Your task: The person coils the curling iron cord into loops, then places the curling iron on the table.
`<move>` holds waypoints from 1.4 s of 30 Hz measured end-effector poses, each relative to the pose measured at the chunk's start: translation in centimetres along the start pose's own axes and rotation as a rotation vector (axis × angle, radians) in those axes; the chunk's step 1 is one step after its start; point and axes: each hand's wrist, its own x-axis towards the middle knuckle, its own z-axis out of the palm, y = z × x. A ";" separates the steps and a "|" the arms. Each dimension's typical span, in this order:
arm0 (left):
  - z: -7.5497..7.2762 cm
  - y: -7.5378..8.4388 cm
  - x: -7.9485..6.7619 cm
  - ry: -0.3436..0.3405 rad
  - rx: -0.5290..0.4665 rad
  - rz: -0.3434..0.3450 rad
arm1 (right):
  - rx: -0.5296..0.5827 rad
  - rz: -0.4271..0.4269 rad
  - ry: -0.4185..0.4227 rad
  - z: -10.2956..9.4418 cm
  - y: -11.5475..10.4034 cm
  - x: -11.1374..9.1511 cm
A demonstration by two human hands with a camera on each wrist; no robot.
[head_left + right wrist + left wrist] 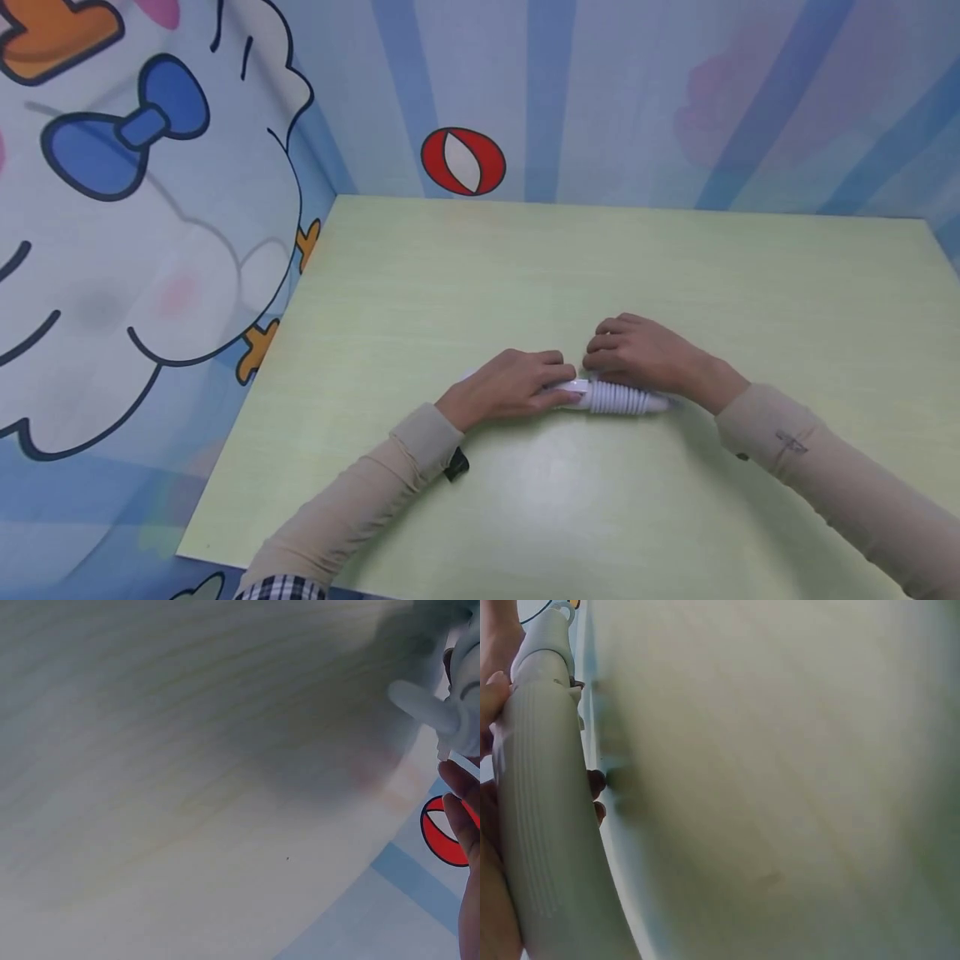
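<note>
A long white rod-shaped device (618,398), with closely spaced rings near one end and a tapered tip, lies across the two hands over the table. My left hand (513,383) grips its body, thumb in front and fingers over the top. The left wrist view shows a smooth, grooved handle (555,802), slightly curved, with narrower parts beyond. Over the ringed part is my right hand (637,354), fingers bent, fingertips right at the rings' inner end. In the right wrist view the tip (424,705) points left, and the fingers (461,802) reach a small white piece; I cannot tell whether they pinch it.
The pale green tabletop (420,275) runs back to a blue striped wall (615,100) with a painted red and white ball (487,162). A cartoon-printed wall (187,250) borders the left side. A small black object (456,464) shows beside the left cuff.
</note>
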 end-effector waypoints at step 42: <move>-1.2 1.2 1.0 -0.177 -0.146 -0.237 | 0.087 0.061 0.002 0.3 0.5 -0.6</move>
